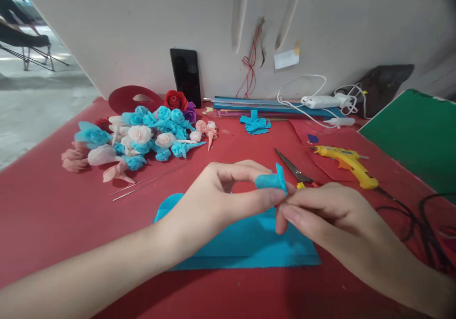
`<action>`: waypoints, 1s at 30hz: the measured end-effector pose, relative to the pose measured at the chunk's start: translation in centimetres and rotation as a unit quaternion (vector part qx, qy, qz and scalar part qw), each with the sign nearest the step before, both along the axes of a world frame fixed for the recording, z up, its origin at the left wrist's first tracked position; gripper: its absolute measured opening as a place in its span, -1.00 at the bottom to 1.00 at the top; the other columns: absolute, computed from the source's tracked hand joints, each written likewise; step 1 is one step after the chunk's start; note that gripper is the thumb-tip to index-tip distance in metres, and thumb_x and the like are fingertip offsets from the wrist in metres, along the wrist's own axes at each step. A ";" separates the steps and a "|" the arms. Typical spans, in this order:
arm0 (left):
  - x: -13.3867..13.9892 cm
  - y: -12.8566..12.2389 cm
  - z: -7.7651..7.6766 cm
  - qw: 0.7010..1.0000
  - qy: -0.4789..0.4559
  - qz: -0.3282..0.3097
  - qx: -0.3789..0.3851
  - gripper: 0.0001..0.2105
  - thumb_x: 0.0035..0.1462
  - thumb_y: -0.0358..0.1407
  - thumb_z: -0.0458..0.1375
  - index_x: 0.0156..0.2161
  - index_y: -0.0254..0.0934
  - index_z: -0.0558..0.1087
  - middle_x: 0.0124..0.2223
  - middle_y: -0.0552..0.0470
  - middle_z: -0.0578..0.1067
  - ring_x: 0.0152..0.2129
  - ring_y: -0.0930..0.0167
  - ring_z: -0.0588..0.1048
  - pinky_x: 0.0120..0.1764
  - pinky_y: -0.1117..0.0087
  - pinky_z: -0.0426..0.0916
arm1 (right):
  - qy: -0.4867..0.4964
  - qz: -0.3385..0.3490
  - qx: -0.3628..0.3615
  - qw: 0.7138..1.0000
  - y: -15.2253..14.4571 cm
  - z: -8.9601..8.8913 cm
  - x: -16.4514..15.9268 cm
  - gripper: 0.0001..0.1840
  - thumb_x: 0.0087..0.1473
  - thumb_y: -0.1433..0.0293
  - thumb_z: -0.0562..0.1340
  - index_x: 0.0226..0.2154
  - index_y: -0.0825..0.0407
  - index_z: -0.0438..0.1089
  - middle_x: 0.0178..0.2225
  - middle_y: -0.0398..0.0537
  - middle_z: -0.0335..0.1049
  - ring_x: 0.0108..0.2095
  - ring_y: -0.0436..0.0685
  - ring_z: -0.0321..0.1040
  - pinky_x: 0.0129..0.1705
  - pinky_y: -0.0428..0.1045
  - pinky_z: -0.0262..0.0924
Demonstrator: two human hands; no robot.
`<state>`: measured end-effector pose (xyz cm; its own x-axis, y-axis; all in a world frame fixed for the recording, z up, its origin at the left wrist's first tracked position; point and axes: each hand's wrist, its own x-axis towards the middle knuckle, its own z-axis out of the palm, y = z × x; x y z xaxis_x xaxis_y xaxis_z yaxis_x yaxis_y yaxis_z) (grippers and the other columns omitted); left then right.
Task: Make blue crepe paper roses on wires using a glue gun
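My left hand (228, 195) pinches a small strip of blue crepe paper (268, 181) between thumb and fingers. The strip's right end is wrapped into a narrow upright roll (281, 177). Just below that roll, my right hand (327, 210) is closed in a pinch on what looks like a thin stem, mostly hidden by the fingertips. The two hands touch at the fingertips. Under them lies a larger folded sheet of blue crepe paper (249, 248) on the red table (89, 233).
Blue, white and pink paper flowers (142, 134) are heaped at left, near thin wires (149, 183). Scissors (294, 167) and a yellow glue gun (347, 162) lie right. Behind are blue paper scraps (255, 123), a phone (185, 77) and a white power strip (322, 101).
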<state>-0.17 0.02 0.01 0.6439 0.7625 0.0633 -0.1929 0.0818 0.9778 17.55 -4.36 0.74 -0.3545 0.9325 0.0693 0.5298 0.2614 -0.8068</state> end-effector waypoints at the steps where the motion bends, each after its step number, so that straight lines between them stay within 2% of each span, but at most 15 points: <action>1: 0.0 0.0 0.0 1.000 0.000 -0.001 -0.002 -0.87 0.11 -0.42 0.18 -0.44 -0.29 0.54 -0.44 0.18 0.45 -0.41 0.59 0.42 -0.28 0.62 0.31 | 0.005 -0.001 0.001 1.000 0.0 0.0 0.0 -0.69 0.13 0.39 0.07 -0.60 0.01 0.33 -0.74 -0.28 -0.01 -0.71 -0.14 -0.04 -0.70 -0.19 -0.19; 7: 0.1 -0.1 0.0 1.000 0.011 -0.001 0.011 -0.85 0.09 -0.39 0.21 -0.49 -0.29 0.51 -0.42 0.20 0.45 -0.41 0.61 0.42 -0.31 0.64 0.31 | 0.028 -0.003 0.009 1.000 -0.5 -0.4 -0.2 -0.70 0.14 0.41 0.07 -0.58 0.04 0.32 -0.74 -0.30 -0.01 -0.72 -0.16 -0.06 -0.71 -0.22 -0.18; 14: 0.2 -0.1 0.1 0.996 0.057 0.039 0.048 -0.81 0.08 -0.36 0.21 -0.55 -0.29 0.50 -0.49 0.16 0.43 -0.41 0.56 0.42 -0.27 0.59 0.32 | 0.017 -0.020 0.016 1.000 -0.4 -0.6 -0.4 -0.68 0.15 0.40 0.06 -0.59 0.06 0.33 -0.72 -0.29 -0.02 -0.70 -0.17 -0.06 -0.70 -0.24 -0.15; 25: 0.1 -0.3 0.3 0.994 0.063 0.056 0.069 -0.83 0.07 -0.36 0.20 -0.53 -0.28 0.51 -0.48 0.17 0.45 -0.45 0.57 0.40 -0.32 0.58 0.31 | 0.029 -0.024 0.032 0.999 -0.5 -0.4 -0.6 -0.70 0.14 0.41 0.08 -0.56 0.05 0.38 -0.76 -0.30 -0.01 -0.75 -0.17 -0.08 -0.74 -0.22 -0.20; 30: -0.2 -0.3 0.2 0.995 0.066 0.042 0.065 -0.82 0.09 -0.35 0.20 -0.52 -0.27 0.50 -0.48 0.18 0.44 -0.46 0.58 0.38 -0.30 0.58 0.29 | -0.002 -0.035 0.044 0.998 -0.4 -0.2 -0.7 -0.69 0.14 0.35 0.09 -0.55 0.04 0.43 -0.74 -0.25 0.12 -0.72 -0.13 0.06 -0.71 -0.22 -0.07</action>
